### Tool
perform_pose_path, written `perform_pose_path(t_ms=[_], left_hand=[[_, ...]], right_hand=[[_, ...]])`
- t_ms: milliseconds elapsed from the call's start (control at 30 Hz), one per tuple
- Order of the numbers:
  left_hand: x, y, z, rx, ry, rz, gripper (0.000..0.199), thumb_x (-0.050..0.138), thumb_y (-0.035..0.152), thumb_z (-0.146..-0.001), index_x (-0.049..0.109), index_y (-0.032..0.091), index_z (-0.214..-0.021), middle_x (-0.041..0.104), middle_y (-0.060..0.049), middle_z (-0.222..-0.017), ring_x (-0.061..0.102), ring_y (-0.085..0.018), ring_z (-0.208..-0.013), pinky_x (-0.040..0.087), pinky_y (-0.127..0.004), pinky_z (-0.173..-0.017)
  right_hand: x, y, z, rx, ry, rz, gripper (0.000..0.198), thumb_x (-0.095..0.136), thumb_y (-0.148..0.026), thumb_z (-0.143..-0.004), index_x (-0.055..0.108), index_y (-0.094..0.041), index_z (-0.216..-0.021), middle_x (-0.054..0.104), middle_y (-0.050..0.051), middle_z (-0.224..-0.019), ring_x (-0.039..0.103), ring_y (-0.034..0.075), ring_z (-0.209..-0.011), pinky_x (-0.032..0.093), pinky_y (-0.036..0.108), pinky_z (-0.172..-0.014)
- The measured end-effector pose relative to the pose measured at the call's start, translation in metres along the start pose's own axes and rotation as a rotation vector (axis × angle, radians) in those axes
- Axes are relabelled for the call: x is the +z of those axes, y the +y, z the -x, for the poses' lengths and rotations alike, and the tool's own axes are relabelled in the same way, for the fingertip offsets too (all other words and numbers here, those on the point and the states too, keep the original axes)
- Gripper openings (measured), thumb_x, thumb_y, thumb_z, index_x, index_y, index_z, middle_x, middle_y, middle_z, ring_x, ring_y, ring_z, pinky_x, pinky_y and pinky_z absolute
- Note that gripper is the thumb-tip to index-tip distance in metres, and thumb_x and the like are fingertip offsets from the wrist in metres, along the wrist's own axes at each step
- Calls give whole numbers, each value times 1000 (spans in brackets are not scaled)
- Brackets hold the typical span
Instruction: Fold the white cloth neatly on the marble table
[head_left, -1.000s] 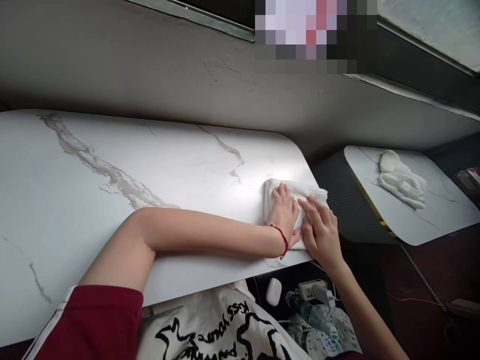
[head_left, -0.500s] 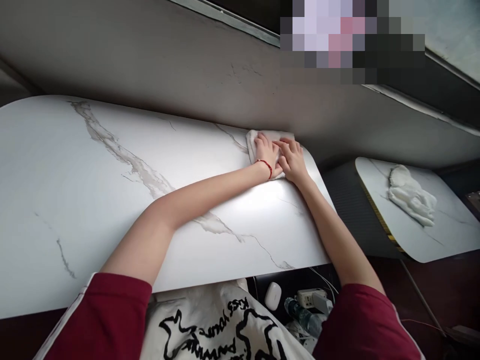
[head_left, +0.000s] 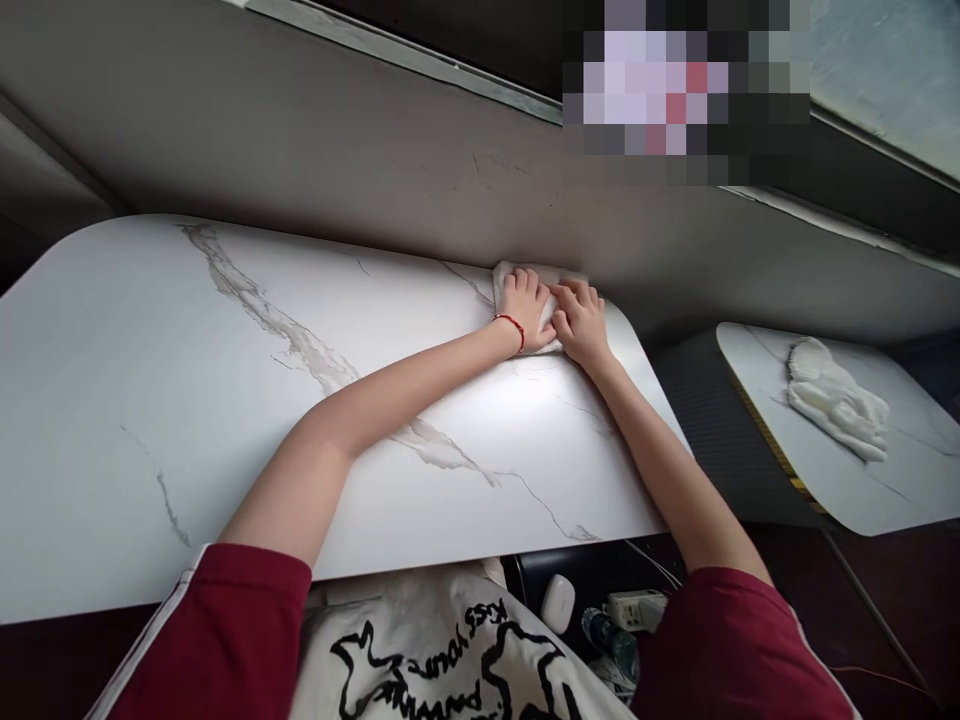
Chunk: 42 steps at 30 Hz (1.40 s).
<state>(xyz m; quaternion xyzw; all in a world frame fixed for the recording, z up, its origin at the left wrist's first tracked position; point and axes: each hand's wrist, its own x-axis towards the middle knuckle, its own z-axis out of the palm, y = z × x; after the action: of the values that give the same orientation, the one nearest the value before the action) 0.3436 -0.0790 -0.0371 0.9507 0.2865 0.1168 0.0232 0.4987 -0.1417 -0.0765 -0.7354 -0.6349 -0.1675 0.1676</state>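
Note:
A folded white cloth (head_left: 550, 273) lies at the far right part of the white marble-patterned table (head_left: 247, 480), by the wall. My left hand (head_left: 523, 305), with a red bracelet (head_left: 513, 325) at its wrist, presses the cloth's left side, its fingers bent over it. Close beside it, my right hand (head_left: 583, 325) grips the cloth's right side with curled fingers. The two hands nearly touch. Part of the cloth is hidden beneath them.
Another white cloth (head_left: 840, 400) lies crumpled on a second marble-patterned table (head_left: 832, 500) to the right. Below the near edge are a white case (head_left: 557, 604), a bottle (head_left: 615, 640) and a power strip (head_left: 634, 608). A grey wall (head_left: 337, 150) borders the table's far side.
The view has shifted a little, so the tables sit slightly differently in frame. My left hand has slid slightly left on the cloth; my right hand stays at nearly the same spot.

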Motion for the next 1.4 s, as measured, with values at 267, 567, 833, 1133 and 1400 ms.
perform_pose_path(t_ms=[267, 567, 833, 1133, 1400], left_hand=[[-18, 19, 81, 202, -95, -43, 77, 49, 47, -92, 42, -6, -146, 39, -32, -156, 35, -46, -145, 31, -53, -114], [-44, 49, 176, 413, -178, -204, 88, 52, 61, -85, 45, 0, -149, 44, -28, -155, 41, -44, -144, 39, -50, -112], [-45, 10, 157, 204, -203, -153, 86, 56, 53, -86, 43, -6, -148, 39, -32, -156, 36, -48, -146, 35, -51, -113], [-39, -75, 106, -81, -94, -123, 77, 51, 44, -90, 40, -9, -145, 39, -35, -153, 36, -48, -143, 31, -52, -112], [-25, -149, 75, -50, 95, -38, 62, 48, 44, -87, 53, 7, -136, 51, -24, -144, 45, -42, -134, 32, -53, -108]], right_hand=[[-55, -60, 92, 3, -44, 92, 50, 36, -26, -92, 53, -20, -138, 58, 19, -133, 56, 36, -115, 48, 50, -89], [-128, -144, 173, -118, -273, 287, 57, 36, -27, -91, 44, -8, -144, 59, 29, -124, 55, 45, -109, 50, 55, -77], [-91, -139, 106, -247, -228, 229, 44, 39, -26, -90, 58, -8, -125, 60, 23, -114, 53, 36, -98, 46, 47, -79], [-8, -130, -16, -354, -140, 2, 42, 38, -34, -93, 54, -14, -127, 53, 20, -126, 48, 33, -112, 40, 47, -95], [42, -145, -85, -229, 37, -122, 44, 28, -47, -101, 60, -18, -111, 56, 16, -113, 50, 33, -108, 43, 50, -95]])
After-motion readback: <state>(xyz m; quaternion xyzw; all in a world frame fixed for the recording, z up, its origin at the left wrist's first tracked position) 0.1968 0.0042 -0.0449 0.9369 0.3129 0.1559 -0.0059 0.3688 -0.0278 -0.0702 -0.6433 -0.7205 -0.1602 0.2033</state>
